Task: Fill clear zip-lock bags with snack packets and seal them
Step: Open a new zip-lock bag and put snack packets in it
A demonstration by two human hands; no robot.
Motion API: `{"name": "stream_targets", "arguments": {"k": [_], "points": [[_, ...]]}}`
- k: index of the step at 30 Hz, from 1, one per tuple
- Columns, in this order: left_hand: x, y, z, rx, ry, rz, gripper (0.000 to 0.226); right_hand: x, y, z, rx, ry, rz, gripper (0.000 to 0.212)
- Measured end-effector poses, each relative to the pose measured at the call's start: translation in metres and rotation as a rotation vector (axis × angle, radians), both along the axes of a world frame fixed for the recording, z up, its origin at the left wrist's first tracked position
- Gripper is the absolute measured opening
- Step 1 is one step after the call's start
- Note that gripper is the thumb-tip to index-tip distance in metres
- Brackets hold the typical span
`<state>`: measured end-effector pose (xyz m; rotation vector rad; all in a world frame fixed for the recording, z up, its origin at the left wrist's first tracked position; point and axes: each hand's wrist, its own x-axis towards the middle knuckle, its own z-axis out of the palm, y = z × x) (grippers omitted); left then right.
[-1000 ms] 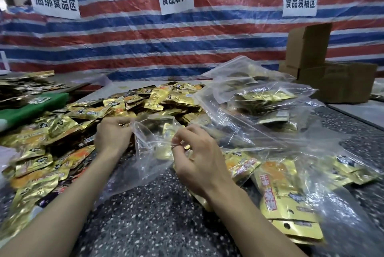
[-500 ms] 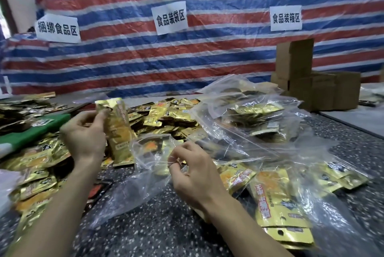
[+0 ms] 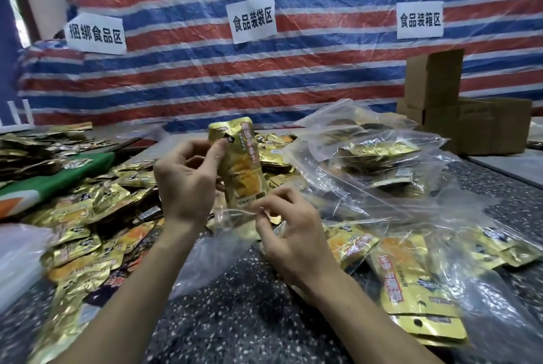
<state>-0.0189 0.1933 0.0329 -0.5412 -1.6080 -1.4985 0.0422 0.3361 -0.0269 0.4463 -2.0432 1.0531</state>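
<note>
The left hand (image 3: 188,184) pinches a gold packet (image 3: 241,166) between thumb and fingers, holding it upright with its lower end at the mouth of a clear bag (image 3: 205,255). The right hand (image 3: 291,234), just beside it, pinches the bag's rim with thumb and forefinger, the other fingers loosely curled. The bag hangs from that grip and trails onto the speckled worktop (image 3: 235,319) between the two forearms, toward the front edge. Whether the packet's end is inside the bag I cannot tell. Loose packets (image 3: 88,216) are heaped along the left side of the worktop and across the middle behind the hands. Toward the right side lie filled bags (image 3: 379,154), piled one on another, and nearer the front right corner larger packets (image 3: 411,284) show through clear plastic. A green cloth (image 3: 58,178) lies at the left edge. Brown boxes (image 3: 435,81) stand at the far right corner, before a striped tarp (image 3: 293,78) bearing three paper signs (image 3: 252,19).
</note>
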Motion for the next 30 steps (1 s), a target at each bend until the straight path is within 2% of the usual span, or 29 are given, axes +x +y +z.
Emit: {"name": "stream_targets", "arguments": {"k": [5, 8, 13, 15, 17, 19, 21, 25, 30], "points": [[-0.005, 0.0, -0.001, -0.111, -0.058, -0.14, 0.014, -0.001, 0.004, 0.002, -0.159, 0.158, -0.064, 0.02], [-0.005, -0.003, 0.0, -0.2, -0.148, -0.28, 0.005, 0.0, 0.003, 0.003, -0.225, 0.211, -0.085, 0.025], [0.002, 0.001, 0.003, -0.002, -0.316, -0.417, 0.009, 0.002, 0.004, 0.007, -0.276, 0.204, -0.055, 0.025], [0.006, 0.007, 0.002, 0.057, -0.442, -0.397, 0.019, 0.002, 0.005, 0.007, -0.269, 0.188, -0.058, 0.021], [0.007, 0.01, 0.003, 0.054, -0.654, -0.421, 0.025, 0.001, 0.006, 0.006, -0.255, 0.212, -0.087, 0.02], [0.007, 0.007, 0.004, -0.02, -0.889, -0.502, 0.02, 0.0, 0.006, 0.004, -0.251, 0.272, -0.102, 0.024], [0.006, 0.001, 0.006, -0.069, -1.024, -0.62, 0.017, 0.0, 0.006, 0.003, -0.226, 0.318, -0.12, 0.026], [0.005, -0.006, 0.009, -0.011, -1.107, -0.814, 0.015, 0.0, 0.005, 0.003, -0.176, 0.368, -0.123, 0.025], [0.003, -0.005, 0.009, 0.043, -1.006, -0.815, 0.012, -0.001, 0.006, 0.004, -0.166, 0.38, -0.121, 0.021]]}}
